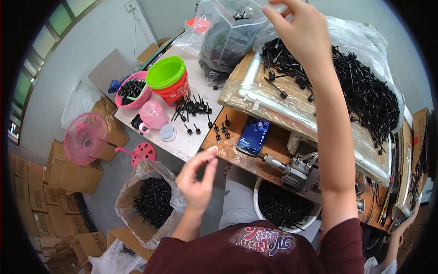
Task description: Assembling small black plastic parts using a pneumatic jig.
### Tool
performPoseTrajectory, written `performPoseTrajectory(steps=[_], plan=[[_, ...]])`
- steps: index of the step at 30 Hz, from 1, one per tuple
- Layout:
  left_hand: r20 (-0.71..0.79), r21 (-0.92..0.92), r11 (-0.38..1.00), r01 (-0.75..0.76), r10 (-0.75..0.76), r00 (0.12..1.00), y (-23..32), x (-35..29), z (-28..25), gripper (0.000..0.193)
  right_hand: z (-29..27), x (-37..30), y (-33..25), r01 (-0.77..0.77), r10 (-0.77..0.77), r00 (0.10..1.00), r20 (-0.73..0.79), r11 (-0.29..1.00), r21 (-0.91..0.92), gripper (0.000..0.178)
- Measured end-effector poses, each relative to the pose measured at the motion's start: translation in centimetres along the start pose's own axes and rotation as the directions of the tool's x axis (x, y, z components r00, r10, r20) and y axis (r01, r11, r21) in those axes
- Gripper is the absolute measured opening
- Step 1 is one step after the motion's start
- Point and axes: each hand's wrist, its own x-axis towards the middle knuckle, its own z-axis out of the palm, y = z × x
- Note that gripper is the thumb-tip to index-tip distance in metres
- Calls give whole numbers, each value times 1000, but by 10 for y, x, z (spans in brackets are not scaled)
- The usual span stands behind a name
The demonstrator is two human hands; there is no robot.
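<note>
My left hand (197,182) hovers in front of the table's near edge, fingers curved and thumb tip close to the forefinger, with no object visible between them. Raised at the top is my right hand (303,29), its fingers partly stretched and apart beside a clear zip bag (232,43) of black parts; the picture's edge trims its fingertips. Below the right hand, a heap of black thin-stemmed parts (365,86) lies on a plastic-wrapped cardboard tray (296,116). Several similar black pieces (222,130) stand on the wooden bench near my left hand.
A phone (252,135) lies beside a metal machine with a chuck (296,171). Behind my left hand are a green-rimmed red bucket (169,80), pink basin (141,98) and pink mug (153,114). A white tub (260,205), lined carton (125,201) and pink fan (86,139) stand lower. Another person's arm (399,235) shows at right.
</note>
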Motion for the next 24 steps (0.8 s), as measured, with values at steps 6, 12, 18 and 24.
performPoseTrajectory(steps=[6,12,18,24], plan=[[-141,287,957,33,8,990,-54,44,-16,12,-82,-124,-16,-485,385,845,372,844,229,16],[-123,306,940,149,-116,986,-109,43,-16,12,-137,-218,-48,-785,587,607,537,550,287,13],[-69,528,845,80,-51,996,-110,39,-18,12,-165,-278,-62,-889,705,453,546,399,223,12],[-103,671,724,156,-117,988,-130,39,-27,17,-172,-302,-79,-887,690,446,571,425,180,11]])
